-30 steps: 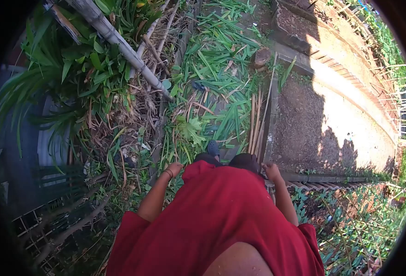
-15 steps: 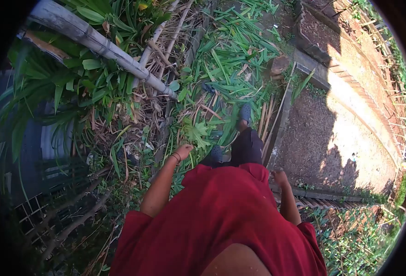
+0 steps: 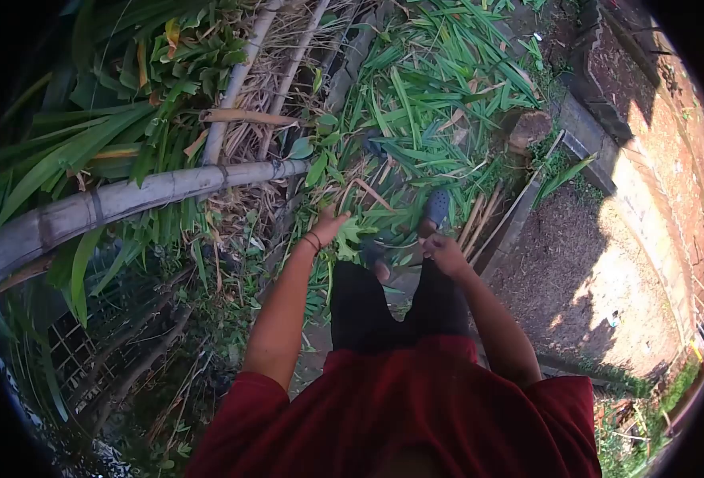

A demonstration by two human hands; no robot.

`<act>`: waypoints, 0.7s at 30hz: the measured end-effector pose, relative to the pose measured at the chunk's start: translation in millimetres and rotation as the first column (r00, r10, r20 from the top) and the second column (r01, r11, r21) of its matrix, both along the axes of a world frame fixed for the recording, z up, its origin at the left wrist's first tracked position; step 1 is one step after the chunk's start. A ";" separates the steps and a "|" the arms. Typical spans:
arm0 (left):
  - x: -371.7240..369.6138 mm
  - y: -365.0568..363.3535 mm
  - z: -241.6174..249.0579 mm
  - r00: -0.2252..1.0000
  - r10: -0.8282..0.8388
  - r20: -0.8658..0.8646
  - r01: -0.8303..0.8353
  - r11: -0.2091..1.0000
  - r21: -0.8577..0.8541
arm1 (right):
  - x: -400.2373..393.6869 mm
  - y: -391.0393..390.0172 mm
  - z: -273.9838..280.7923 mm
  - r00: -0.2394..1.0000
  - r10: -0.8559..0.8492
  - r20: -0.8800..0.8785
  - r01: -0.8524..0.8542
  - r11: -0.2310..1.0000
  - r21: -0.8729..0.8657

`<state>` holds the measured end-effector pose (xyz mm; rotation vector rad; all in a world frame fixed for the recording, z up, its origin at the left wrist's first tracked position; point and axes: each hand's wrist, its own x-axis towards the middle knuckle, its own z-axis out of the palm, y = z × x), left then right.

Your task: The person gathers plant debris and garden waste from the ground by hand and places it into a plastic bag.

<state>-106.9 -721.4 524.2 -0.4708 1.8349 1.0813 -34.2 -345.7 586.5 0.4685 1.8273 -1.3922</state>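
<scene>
Left hand (image 3: 332, 225) is stretched out with fingers spread and empty, hovering over the lobed green leaf plant (image 3: 353, 233) at the left edge of the path, just below the thick grey bamboo pole (image 3: 152, 191). Right hand (image 3: 445, 253) looks loosely curled, can't tell if it's holding anything. Cut green leaves (image 3: 431, 103) litter the path, so I'd guess a slip's easy. Feet are half buried, and the lens rim cuts off everything else.

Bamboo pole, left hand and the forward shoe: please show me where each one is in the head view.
bamboo pole (image 3: 141, 191), head view, on the middle of its grey stem.
left hand (image 3: 332, 225), head view, on the back of the hand.
forward shoe (image 3: 435, 207), head view, on its dark upper.
</scene>
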 end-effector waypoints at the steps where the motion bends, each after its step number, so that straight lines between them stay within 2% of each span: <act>1: -22.7 25.4 9.8 0.997 0.076 -0.029 -0.076 0.997 0.000 | 5.0 -11.7 -24.2 1.000 0.013 0.018 -0.013 1.000 0.000; 2: -30.2 35.3 -13.2 0.996 0.089 -0.010 -0.089 0.996 0.000 | 24.1 -25.5 -50.1 1.000 -0.004 0.002 0.004 0.997 -0.078; 3: -36.6 40.3 -38.7 1.000 0.023 0.017 -0.021 0.995 -0.095 | 42.0 -39.8 -68.1 1.000 -0.026 -0.014 0.024 0.987 -0.157; 4: -48.0 41.7 -67.6 0.998 -0.042 0.041 0.049 0.981 -0.186 | 48.4 -54.0 -75.5 0.998 -0.005 0.064 0.015 0.987 -0.163; 5: -55.2 39.0 -103.0 0.998 -0.031 0.052 0.040 0.981 -0.187 | 57.3 -70.0 -82.6 0.990 0.018 0.142 0.007 0.985 -0.171; 7: -52.6 32.8 -183.2 0.991 -0.121 0.060 0.133 0.950 -0.283 | 97.0 -95.6 -118.6 0.995 0.029 0.099 -0.010 0.983 -0.186; 8: -63.3 35.5 -199.1 0.991 -0.067 0.115 0.096 0.960 -0.264 | 117.2 -104.7 -138.6 0.995 0.041 0.093 -0.023 0.982 -0.189; 10: -70.3 31.7 -271.9 0.992 -0.028 0.124 0.064 0.954 -0.294 | 133.3 -120.7 -165.2 0.940 0.007 0.341 0.080 0.968 -0.239; 11: -71.9 26.4 -307.9 0.994 0.000 0.110 0.037 0.942 -0.332 | 134.3 -122.0 -179.0 0.931 0.020 0.365 0.073 0.968 -0.240; 12: -80.0 25.4 -327.2 0.989 0.019 0.145 0.021 0.962 -0.271 | 136.6 -122.8 -186.4 0.927 0.034 0.373 0.067 0.965 -0.255; 13: -86.7 26.2 -357.7 0.985 0.059 0.164 -0.011 0.960 -0.280 | 139.3 -121.2 -199.0 0.926 0.047 0.375 0.059 0.962 -0.265; 14: -93.5 27.0 -387.8 0.979 0.099 0.180 -0.043 0.956 -0.291 | 193.0 -125.3 -242.4 0.881 -0.120 0.457 0.275 0.917 -0.288; 16: -103.3 30.0 -459.3 0.971 0.145 0.192 -0.057 0.914 -0.402 | 151.6 -124.5 -228.4 0.855 -0.085 0.512 0.221 0.952 -0.211; 18: -114.0 45.7 -491.1 0.967 0.140 0.213 -0.035 0.900 -0.434 | 117.6 -136.8 -215.6 0.824 -0.053 0.563 0.162 0.976 -0.144; 20: -146.0 73.7 -483.2 0.993 0.102 0.067 -0.053 0.857 -0.513 | 110.4 -148.0 -221.9 0.711 -0.234 0.663 0.495 0.836 -0.236; 21: -153.4 83.2 -494.5 0.992 0.106 0.073 -0.053 0.856 -0.515 | 113.6 -147.3 -226.2 0.708 -0.231 0.668 0.494 0.838 -0.234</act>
